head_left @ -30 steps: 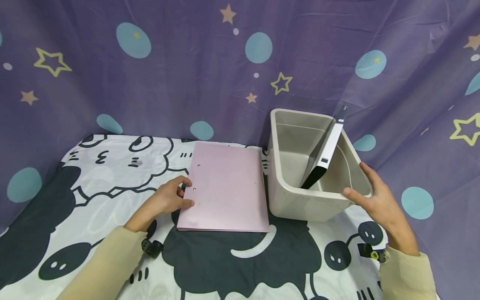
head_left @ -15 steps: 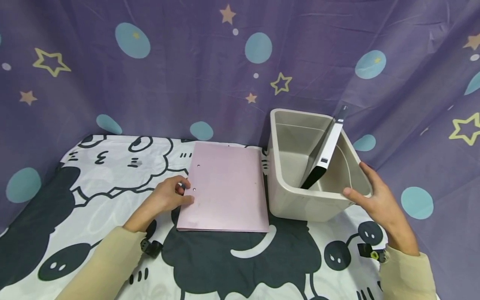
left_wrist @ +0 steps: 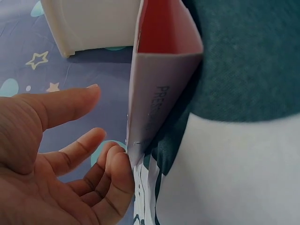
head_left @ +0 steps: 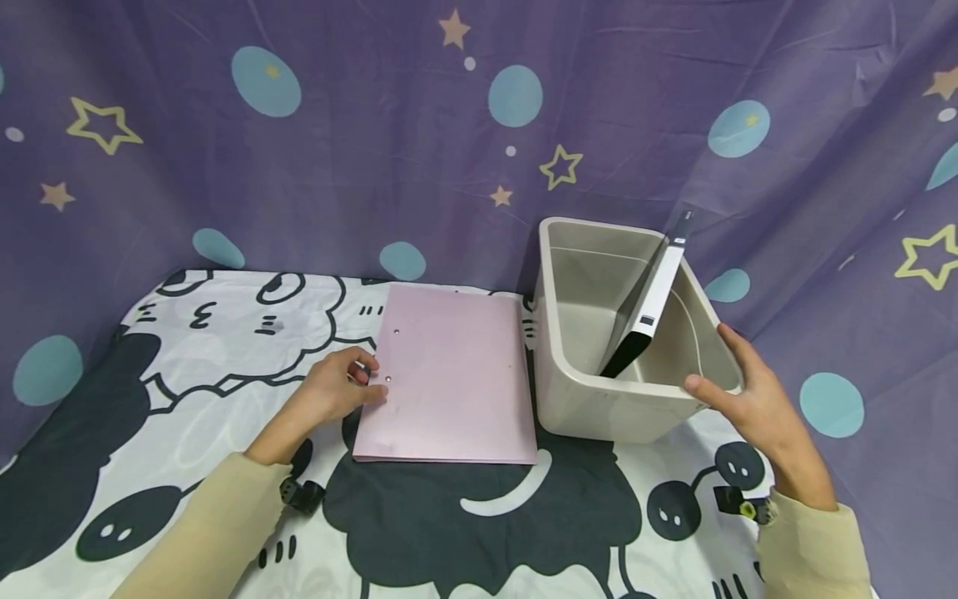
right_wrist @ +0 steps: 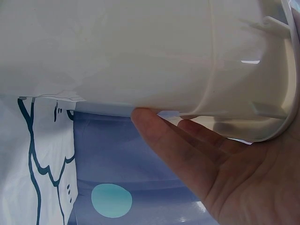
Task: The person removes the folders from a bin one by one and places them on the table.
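A pink ring binder (head_left: 456,374) lies flat in the head view, its spine facing my left hand (head_left: 333,387). That hand's fingers are loosely bent beside the spine, and its thumb overlaps the binder's edge. From the left wrist, the thumb stands apart from the binder (left_wrist: 161,89) and the bent fingertips are right by its spine. My right hand (head_left: 763,408) holds the near right corner of a beige plastic bin (head_left: 599,403), thumb over the front rim and fingers along the outer side wall. The right wrist view shows those fingers (right_wrist: 166,143) against the bin wall.
A second binder, white with a black edge (head_left: 659,287), leans diagonally inside the bin, its far end rising above the rim. A black-and-white cartoon cloth (head_left: 232,416) covers the surface. A purple patterned curtain (head_left: 374,150) hangs close behind the binder and bin.
My left thumb has shifted slightly up along the pink binder's edge, and the index finger has drawn back a little. The right hand, bin and both binders stay in place.
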`<state>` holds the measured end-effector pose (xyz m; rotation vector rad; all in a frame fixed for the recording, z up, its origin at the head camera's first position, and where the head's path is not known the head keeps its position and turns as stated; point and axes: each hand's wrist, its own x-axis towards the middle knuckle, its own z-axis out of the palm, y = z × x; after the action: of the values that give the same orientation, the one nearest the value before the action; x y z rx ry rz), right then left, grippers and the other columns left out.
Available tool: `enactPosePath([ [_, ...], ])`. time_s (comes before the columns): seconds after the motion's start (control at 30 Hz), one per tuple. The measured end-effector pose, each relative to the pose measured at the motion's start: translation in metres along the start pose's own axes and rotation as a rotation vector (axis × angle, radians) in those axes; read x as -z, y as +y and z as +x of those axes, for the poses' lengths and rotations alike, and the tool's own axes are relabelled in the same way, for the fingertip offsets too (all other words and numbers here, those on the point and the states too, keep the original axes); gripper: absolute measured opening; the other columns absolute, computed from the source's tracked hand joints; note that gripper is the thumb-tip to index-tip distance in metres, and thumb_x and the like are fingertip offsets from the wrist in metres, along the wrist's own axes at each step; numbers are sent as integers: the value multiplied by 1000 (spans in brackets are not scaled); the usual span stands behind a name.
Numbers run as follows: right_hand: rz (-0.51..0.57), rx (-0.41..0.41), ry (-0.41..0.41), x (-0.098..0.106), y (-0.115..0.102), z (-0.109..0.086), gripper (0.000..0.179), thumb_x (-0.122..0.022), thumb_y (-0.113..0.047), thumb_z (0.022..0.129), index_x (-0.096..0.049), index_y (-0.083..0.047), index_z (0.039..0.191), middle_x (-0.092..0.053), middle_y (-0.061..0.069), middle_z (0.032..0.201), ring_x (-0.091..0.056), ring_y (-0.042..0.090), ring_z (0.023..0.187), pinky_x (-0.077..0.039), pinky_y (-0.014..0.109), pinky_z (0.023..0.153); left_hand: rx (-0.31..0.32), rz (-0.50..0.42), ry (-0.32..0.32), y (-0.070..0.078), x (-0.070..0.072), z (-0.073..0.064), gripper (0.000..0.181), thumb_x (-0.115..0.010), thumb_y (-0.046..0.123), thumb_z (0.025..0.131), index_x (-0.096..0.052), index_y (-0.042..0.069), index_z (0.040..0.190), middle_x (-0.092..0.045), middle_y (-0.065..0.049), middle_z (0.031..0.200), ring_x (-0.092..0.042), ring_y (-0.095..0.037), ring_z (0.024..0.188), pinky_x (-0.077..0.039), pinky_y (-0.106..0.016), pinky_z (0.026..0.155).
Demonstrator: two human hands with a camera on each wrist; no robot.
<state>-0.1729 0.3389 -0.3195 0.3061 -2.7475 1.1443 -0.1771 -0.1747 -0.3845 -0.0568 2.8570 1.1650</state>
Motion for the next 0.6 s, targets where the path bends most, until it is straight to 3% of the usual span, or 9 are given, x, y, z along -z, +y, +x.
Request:
enactPosePath([
  [0.27,9,-16,-6,2,0,-1,90,-67,-28,88,-9,-13,154,-28,29,147,-37,46,120,-34,64,88,-14,-15,5,4,-1,-2,39,-75,22,81,-60,3,112,-59,-13,96,-54,-24,81,-44,-31,62],
  [0.37,-3,-11,-2,1,0,-1,89,-68,-28,87,-10,-12,154,-29,28,146,-39,44,120,-36,59,88,-29,-11,10,5,0,-2,40,-75,23,81,-60,3,112,-60,-13,96,-54,-24,81,-44,-31,62],
  [0.5,-19,-1,3,1,1,0,88,-68,-27,87,-12,-12,154,-31,26,146,-41,41,119,-38,38,85,-52,-9,16,5,0,-3,40,-74,24,81,-60,3,112,-60,-12,95,-54,-23,80,-44,-31,62],
  [0.6,-19,2,2,0,1,0,88,-68,-27,87,-12,-13,154,-31,26,146,-41,41,119,-38,37,85,-65,-10,18,6,0,-4,39,-74,24,81,-60,3,112,-59,-12,95,-54,-22,80,-44,-31,61],
])
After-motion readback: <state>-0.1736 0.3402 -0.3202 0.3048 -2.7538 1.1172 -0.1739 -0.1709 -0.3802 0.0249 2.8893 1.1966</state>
